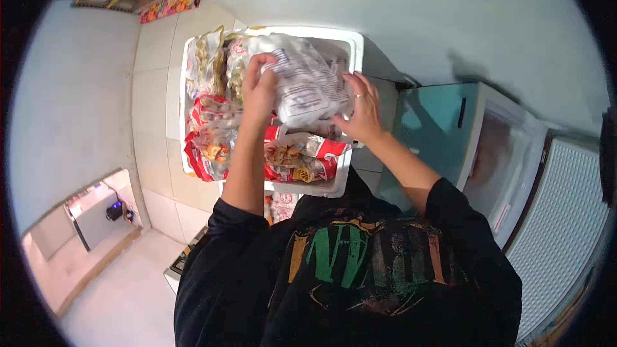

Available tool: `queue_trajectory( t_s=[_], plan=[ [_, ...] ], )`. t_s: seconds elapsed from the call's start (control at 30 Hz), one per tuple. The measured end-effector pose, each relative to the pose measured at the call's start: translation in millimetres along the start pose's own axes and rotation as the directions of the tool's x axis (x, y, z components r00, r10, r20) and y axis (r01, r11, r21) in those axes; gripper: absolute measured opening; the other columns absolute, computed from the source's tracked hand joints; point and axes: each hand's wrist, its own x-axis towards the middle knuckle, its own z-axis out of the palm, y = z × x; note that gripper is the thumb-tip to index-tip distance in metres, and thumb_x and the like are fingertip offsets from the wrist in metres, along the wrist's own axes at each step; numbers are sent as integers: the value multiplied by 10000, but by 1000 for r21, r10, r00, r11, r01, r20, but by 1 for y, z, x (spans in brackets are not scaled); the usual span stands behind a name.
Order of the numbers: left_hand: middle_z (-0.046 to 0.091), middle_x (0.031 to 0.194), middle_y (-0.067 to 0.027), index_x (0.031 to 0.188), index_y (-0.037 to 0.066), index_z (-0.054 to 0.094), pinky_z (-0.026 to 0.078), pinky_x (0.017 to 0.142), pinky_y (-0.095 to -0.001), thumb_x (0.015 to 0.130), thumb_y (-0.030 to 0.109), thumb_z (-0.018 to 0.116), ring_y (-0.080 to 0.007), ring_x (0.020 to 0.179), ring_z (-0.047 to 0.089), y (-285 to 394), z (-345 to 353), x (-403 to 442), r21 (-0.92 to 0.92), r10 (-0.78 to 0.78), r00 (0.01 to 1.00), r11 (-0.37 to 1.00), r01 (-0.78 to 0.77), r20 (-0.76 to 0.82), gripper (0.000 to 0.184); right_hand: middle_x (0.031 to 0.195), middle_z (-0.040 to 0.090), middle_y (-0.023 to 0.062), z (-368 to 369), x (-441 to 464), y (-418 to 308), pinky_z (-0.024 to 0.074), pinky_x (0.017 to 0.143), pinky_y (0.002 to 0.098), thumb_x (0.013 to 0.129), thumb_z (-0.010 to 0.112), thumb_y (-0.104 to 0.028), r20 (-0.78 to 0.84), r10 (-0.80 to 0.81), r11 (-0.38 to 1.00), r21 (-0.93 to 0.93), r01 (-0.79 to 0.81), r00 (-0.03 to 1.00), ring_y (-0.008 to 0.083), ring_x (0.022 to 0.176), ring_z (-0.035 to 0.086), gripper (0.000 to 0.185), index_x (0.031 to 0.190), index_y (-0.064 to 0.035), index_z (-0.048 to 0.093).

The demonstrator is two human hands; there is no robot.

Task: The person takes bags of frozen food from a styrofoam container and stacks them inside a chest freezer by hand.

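Observation:
A clear plastic bag of white food pieces [305, 80], printed with dark text, is held over the back right part of a white foam box [355, 45]. My left hand [259, 87] grips the bag's left side, fingers curled onto it. At its right edge, my right hand [364, 109], with a ring on one finger, has the thumb low and the fingers higher on the plastic. Red-and-clear food packets [215, 148] lie inside the box at the left, and more red packets [302, 160] along the near side. A clear packet [205, 64] fills the back left corner.
A teal freezer [427, 135] stands at the right with its white lid [559, 205] raised. Walls rise at the back and left. Below the box's near edge another red-and-white packet [284, 204] shows. Pale tiles [154, 109] cover the floor at left.

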Motion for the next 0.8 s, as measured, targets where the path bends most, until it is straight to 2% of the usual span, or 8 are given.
queue_trajectory(
  t_s=[0.27, 0.3, 0.47, 0.53, 0.6, 0.63, 0.67, 0.8],
  plan=[
    [465, 853, -48, 912, 88, 427, 397, 595, -208, 683, 17, 373, -103, 718, 454, 26, 102, -42, -296, 93, 918, 955, 27, 385, 245, 1095, 501, 110, -117, -58, -12, 319, 888, 400, 522, 683, -98, -417, -32, 999, -16, 28, 908, 300, 1062, 437, 601, 1075, -52, 451],
    [469, 906, -83, 910, 80, 421, 430, 689, -257, 671, 28, 372, -155, 809, 474, 22, 122, -47, -327, -11, 838, 918, 226, 546, 249, 1075, 514, 116, -141, -75, -13, 327, 888, 392, 544, 689, -112, -472, -40, 997, -75, 5, 881, 302, 1049, 450, 574, 1065, -48, 457],
    [455, 928, -92, 907, 82, 428, 442, 757, -307, 651, 64, 436, -206, 850, 480, -17, 256, -106, -155, -115, 469, 853, 498, 876, 257, 1101, 494, 122, -222, -200, -4, 327, 903, 385, 581, 710, -155, -678, 94, 971, -98, -217, 729, 287, 1070, 435, 573, 1079, -45, 450],
    [480, 921, -102, 907, 82, 442, 452, 750, -331, 651, 87, 456, -225, 842, 504, -42, 306, -144, 24, -227, 225, 752, 658, 948, 256, 1152, 449, 144, -232, -256, 13, 309, 922, 381, 605, 710, -180, -830, 235, 967, 253, -34, 505, 285, 1093, 415, 579, 1101, -43, 442],
    [498, 920, -105, 910, 81, 453, 461, 722, -341, 655, 99, 464, -233, 828, 519, -69, 341, -194, 186, -300, 28, 660, 728, 954, 256, 1187, 407, 163, -249, -304, 8, 297, 934, 375, 616, 710, -222, -881, 288, 952, 307, -10, 377, 287, 1108, 401, 594, 1117, -50, 441],
    [516, 918, -108, 913, 80, 464, 470, 695, -350, 659, 111, 471, -240, 814, 533, -81, 357, -219, 300, -355, -107, 549, 780, 929, 257, 1159, 434, 155, -261, -331, 7, 314, 916, 383, 615, 705, -220, -901, 206, 968, 129, -217, 382, 290, 1109, 403, 572, 1101, -57, 451],
    [516, 918, -108, 913, 80, 464, 470, 695, -350, 659, 111, 471, -240, 814, 533, -94, 370, -243, 349, -368, -156, 548, 760, 917, 257, 1131, 460, 148, -268, -359, 5, 331, 898, 390, 614, 700, -218, -905, 144, 909, -39, -415, 400, 293, 1110, 404, 550, 1085, -64, 460],
    [553, 873, -103, 959, 59, 490, 480, 584, -334, 697, 166, 494, -216, 741, 563, -148, 402, -306, 612, -653, -291, 336, 716, 699, 284, 1037, 527, 134, -281, -450, -11, 381, 830, 401, 611, 684, -195, -906, 114, 729, -202, -654, 407, 310, 1080, 433, 465, 1016, -64, 496]
  ],
)
